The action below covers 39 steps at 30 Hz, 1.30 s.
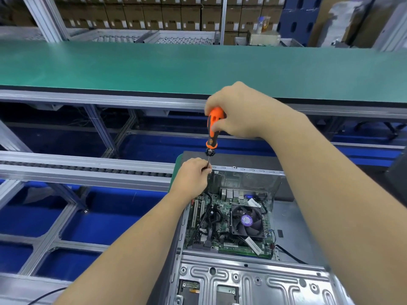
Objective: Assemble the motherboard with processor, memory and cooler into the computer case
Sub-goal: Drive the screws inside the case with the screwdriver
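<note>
Big green table (198, 67) runs across the far side, well apart from the action, and nearer in sits the open computer case (253, 280), lying on its side with its metal frame toward the camera. Inside it, the motherboard (211, 223) lies flat in the bay, the cooler (246, 220) with its fan mounted on top and a memory stick (244, 252) seated along the near edge. Now the work: the right hand (244, 111) wraps the orange handle of the screwdriver (212, 128), held upright, while the left hand (193, 175) pinches the shaft low down, steering the tip at the case's far left corner by the rear wall. The tip itself is hidden behind the fingers, so whether it sits in a screw I cannot tell. To do this well, I'd say keep the shaft plumb, press straight down and turn slowly so the tip doesn't skip onto the board. Room looks tight there: the rear wall and top rail crowd the corner, black cables (207, 216) lie just beside, but there is open space above and left of the handle.
</note>
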Available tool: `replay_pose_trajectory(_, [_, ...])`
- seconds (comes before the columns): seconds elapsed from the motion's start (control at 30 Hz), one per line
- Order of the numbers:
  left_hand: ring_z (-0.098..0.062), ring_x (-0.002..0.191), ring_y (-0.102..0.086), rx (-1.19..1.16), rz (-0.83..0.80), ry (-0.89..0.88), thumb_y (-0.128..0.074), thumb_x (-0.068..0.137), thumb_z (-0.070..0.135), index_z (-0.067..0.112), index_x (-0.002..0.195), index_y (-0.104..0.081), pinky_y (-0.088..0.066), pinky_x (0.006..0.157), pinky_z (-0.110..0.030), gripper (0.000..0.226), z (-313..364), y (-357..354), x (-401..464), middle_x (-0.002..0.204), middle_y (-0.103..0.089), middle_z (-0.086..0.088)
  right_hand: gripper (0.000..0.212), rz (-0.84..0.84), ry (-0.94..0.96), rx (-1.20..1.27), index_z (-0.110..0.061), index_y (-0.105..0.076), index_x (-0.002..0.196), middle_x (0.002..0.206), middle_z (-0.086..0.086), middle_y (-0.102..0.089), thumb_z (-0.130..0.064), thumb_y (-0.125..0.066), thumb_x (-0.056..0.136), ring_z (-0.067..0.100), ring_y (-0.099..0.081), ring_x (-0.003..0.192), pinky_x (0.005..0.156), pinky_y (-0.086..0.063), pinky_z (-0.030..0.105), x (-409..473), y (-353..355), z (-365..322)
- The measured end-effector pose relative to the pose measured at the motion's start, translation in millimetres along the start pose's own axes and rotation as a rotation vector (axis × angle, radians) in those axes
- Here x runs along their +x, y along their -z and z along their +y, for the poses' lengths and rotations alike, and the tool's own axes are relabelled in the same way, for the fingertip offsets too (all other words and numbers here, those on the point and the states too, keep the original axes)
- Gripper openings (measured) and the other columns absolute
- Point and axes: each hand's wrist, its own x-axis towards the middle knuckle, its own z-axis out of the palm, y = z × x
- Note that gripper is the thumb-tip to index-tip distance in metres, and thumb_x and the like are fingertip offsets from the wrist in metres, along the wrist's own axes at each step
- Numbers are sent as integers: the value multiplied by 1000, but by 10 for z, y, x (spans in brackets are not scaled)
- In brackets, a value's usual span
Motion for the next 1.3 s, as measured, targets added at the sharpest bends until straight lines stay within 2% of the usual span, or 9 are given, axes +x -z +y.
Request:
replay_pose_trajectory(0.1, [-16, 91, -54, 11, -8, -7, -57, 98, 14, 13, 93, -69, -47, 87, -35, 13, -1, -8, -2, 90, -60, 6, 57, 21, -97, -86, -9, -54, 72, 69, 5, -52, -62, -65, 87, 25, -50, 63, 51, -34, 32, 27, -3, -39])
replay_pose_trajectory(0.23, [-16, 92, -55, -8, -6, 11, -57, 98, 14, 14, 93, -69, -48, 88, -35, 13, -6, -9, 3, 91, -61, 6, 37, -2, -5, 17, -17, -67, 115, 91, 0, -62, -40, -74, 88, 26, -57, 84, 72, -51, 38, -4, -6, 14])
replay_pose_trajectory(0.37, [-16, 93, -56, -7, -16, 16, -56, 98, 14, 16, 93, -68, -48, 89, -36, 12, -6, -13, 3, 94, -64, 4, 59, 20, -107, -67, -8, -55, 70, 68, 6, -51, -64, -63, 88, 25, -50, 61, 50, -35, 33, 28, -31, -43])
replay_pose_trajectory(0.47, [-17, 94, -56, -8, -11, 19, -57, 98, 15, 15, 94, -69, -48, 90, -37, 13, -4, -11, 0, 96, -65, 2, 43, 1, -19, 17, -17, -66, 115, 89, -4, -56, -49, -73, 87, 24, -54, 82, 69, -48, 36, -17, -15, -37])
replay_pose_trajectory(0.6, [-17, 95, -56, -3, -11, 4, -57, 98, 15, 13, 98, -70, -47, 90, -36, 13, -4, -14, 0, 97, -66, 1, 56, 30, -85, -82, -8, -55, 69, 68, 6, -53, -60, -63, 90, 25, -51, 61, 51, -39, 33, 17, -20, -84])
replay_pose_trajectory(0.73, [-18, 92, -57, -12, 9, 8, -57, 97, 14, 12, 95, -70, -48, 87, -37, 13, -9, -17, -5, 96, -67, 0, 42, -13, -12, -32, -15, -65, 112, 95, -2, -58, -46, -75, 86, 25, -55, 83, 69, -48, 35, -15, -22, -37])
replay_pose_trajectory(0.87, [-18, 94, -57, -11, -2, 0, -57, 98, 14, 11, 95, -70, -47, 88, -34, 13, -12, -18, -4, 96, -66, 1, 56, 33, -100, -94, -10, -51, 69, 70, 5, -52, -61, -66, 87, 23, -49, 61, 50, -33, 31, 19, -23, -65])
replay_pose_trajectory(1.0, [-19, 93, -57, -14, 7, 5, -58, 97, 13, 12, 95, -70, -48, 88, -36, 13, -22, -23, 1, 97, -67, 1, 42, -12, -21, -40, -18, -63, 118, 100, 2, -61, -43, -75, 86, 29, -59, 89, 75, -53, 41, -2, -12, -7])
replay_pose_trajectory(1.3, [-16, 93, -56, -8, -4, 8, -57, 97, 14, 15, 97, -70, -48, 88, -35, 13, -21, -24, 4, 97, -66, 3, 35, -3, -29, -74, -12, -66, 93, 83, 4, -59, -47, -71, 90, 27, -56, 75, 63, -49, 37, 12, -10, -25])
